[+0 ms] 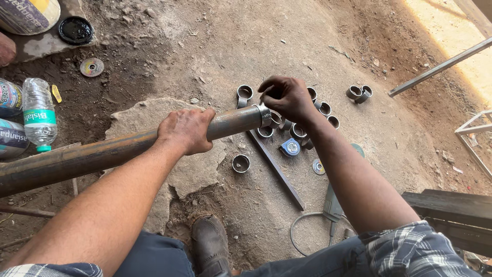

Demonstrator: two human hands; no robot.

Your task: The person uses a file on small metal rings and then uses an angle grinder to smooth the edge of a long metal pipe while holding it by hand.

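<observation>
My left hand (pixel 185 129) grips a long rusty steel pipe (pixel 102 154) near its free end and holds it above the dirt floor. A short shiny metal ring (pixel 265 115) sits on the pipe's tip. My right hand (pixel 287 96) is curled over that ring, fingertips pinched at its top edge. Several similar short ring pieces (pixel 323 109) lie on the ground just beyond the pipe's end, and one more ring (pixel 240 163) lies below the pipe.
A flat steel bar (pixel 277 169), a tape measure (pixel 291 147), grinding discs (pixel 91 66) and a grinder with its cable (pixel 330 208) lie on the ground. Plastic bottles (pixel 38 115) rest at left. A metal frame (pixel 474 136) stands at right. My shoe (pixel 210 243) is below.
</observation>
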